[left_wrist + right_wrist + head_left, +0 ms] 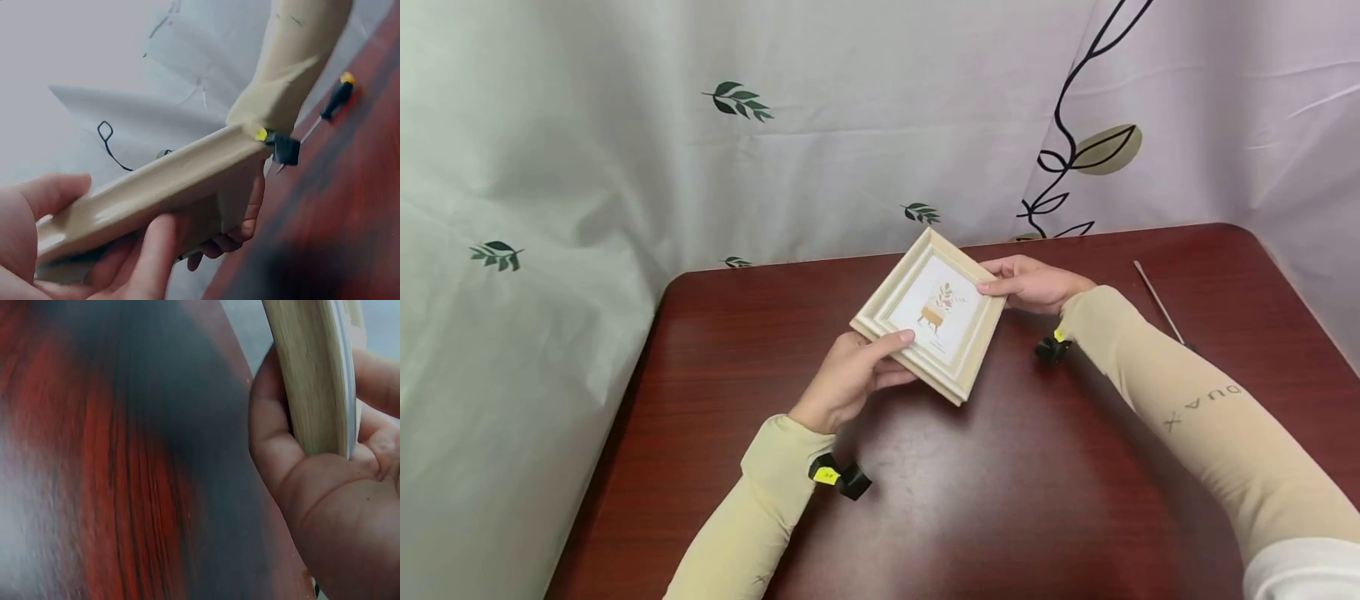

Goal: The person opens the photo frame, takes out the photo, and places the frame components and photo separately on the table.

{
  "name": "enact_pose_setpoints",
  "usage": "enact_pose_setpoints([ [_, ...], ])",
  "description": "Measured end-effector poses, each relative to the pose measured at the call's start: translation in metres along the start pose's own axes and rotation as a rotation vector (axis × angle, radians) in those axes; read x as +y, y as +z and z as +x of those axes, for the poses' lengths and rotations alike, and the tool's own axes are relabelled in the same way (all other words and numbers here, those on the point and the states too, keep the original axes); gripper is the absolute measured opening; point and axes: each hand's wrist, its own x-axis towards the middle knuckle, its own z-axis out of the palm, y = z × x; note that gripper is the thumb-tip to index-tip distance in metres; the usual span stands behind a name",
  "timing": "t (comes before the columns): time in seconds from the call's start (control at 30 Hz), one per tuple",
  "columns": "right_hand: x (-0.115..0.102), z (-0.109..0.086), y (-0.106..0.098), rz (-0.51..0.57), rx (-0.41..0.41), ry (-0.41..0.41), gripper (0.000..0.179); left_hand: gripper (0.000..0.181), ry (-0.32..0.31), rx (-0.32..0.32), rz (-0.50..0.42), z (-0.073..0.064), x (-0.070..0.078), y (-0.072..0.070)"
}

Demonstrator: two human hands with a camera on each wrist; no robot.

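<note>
While I am watching remotely, the reddish counter (pixel 925 517) is lying beneath the frame (pixel 984 340), which is being held tilted above the counter's far half; I am judging that a loosened pinch could be letting it drop. The left hand (pixel 848 375) is pinching its near-left edge and the right hand (pixel 1032 283) is pinching its far-right edge, their fingers parted only by the frame's thickness; uneven pulling could be twisting its corners. Inside the frame, a plant print (pixel 938 307) is showing; I cannot tell whether anything is covering it. At far right, a screwdriver (pixel 1158 300) is lying.
</note>
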Motion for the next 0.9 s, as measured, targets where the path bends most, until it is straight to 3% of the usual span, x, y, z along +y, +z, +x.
enact_pose_setpoints([
  [0.13, -0.002, -0.001, -0.005, -0.058, -0.017, 0.046, 0.052, 0.037, -0.089, -0.067, -0.002, -0.001, -0.001, -0.004],
  [0.43, -0.023, -0.004, -0.014, -0.233, -0.068, 0.126, 0.049, 0.055, -0.186, -0.207, 0.218, 0.007, -0.003, -0.014],
  [0.73, -0.032, -0.003, -0.016, -0.378, -0.221, 0.18, 0.048, 0.04, -0.118, -0.151, 0.265, 0.02, -0.015, -0.014],
  [0.9, -0.036, 0.002, -0.012, -0.44, -0.233, 0.169, 0.045, 0.035, -0.047, -0.021, 0.427, 0.033, -0.021, -0.008],
])
